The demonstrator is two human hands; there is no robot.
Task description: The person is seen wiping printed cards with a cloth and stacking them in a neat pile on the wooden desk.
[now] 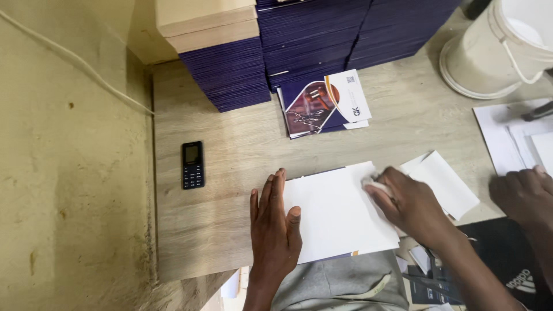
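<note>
L hand (273, 227) flat, fingers spread, pinning left edge of white sheet (334, 213) at near edge of table (219, 173). R hand (406, 204) closed on small white cloth wad (374, 185), pressing sheet's right edge. Looks mid-wipe; printed stack (322, 106) lies beyond, untouched.

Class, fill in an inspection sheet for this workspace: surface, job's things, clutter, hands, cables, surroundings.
Surface: light wooden table, against a yellowish wall.
Job's things: white sheet lying flat near the table's front edge; small white cloth on it.
Clutter: black keypad phone; printed booklets; stacks of dark blue booklets; loose white papers; white bucket.
Hands: left hand flat, pressing the sheet's left edge; right hand with a closed grip on the cloth.
Cables: pale cord along the wall.
Surroundings: another person's hand at right.
</note>
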